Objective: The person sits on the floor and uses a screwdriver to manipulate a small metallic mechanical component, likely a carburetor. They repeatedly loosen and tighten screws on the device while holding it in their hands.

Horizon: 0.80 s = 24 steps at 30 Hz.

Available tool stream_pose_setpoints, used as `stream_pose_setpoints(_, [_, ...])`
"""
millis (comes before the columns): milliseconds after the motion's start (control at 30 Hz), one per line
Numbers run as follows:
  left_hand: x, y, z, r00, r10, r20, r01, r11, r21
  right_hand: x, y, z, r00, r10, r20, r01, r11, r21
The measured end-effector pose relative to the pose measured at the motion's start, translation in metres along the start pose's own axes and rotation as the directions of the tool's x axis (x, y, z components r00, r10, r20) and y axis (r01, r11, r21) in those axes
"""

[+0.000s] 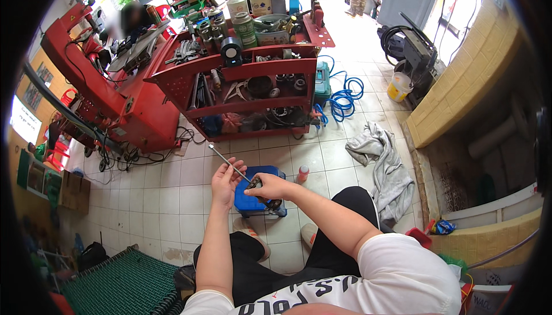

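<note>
Left fingers [238,165] upward at slim metal rod [220,154]

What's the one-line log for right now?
left hand: at metal rod | right hand: gripping dark part | below: blue stool

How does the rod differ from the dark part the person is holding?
The rod is long and thin; the dark part is short and chunky. The rod is silvery, while the dark part is brownish-black. Both reach the right hand.
</note>
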State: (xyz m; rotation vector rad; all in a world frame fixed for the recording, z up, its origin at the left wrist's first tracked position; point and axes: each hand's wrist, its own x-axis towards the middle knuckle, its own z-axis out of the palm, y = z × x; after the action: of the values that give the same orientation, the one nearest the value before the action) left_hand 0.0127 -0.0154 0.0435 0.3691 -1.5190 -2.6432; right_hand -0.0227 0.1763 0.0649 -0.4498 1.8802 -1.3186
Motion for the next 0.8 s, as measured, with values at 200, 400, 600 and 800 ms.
stream_pose_setpoints(200, [0.002,-0.003,-0.005,1.0,0.006,-0.027,-0.005,0.999,0.04,0.004,0.003,0.002,1.0,-0.023,-0.012,0.022,0.999,-0.045])
stream_pose_setpoints(400, [0.004,-0.006,-0.006,0.997,0.022,-0.07,-0.02,0.999,0.027,0.006,0.005,0.003,1.0,-0.018,0.019,0.018,1.0,-0.022])
stream_pose_setpoints(600, [0.006,-0.01,-0.009,0.994,0.066,-0.091,-0.061,0.997,0.05,0.007,0.006,0.002,1.0,-0.027,0.008,0.028,0.996,-0.081])
stream_pose_setpoints(800, [0.009,-0.014,-0.012,0.987,0.118,-0.109,-0.11,0.99,0.083,0.006,0.005,0.003,0.999,-0.038,0.016,0.039,0.996,-0.078])
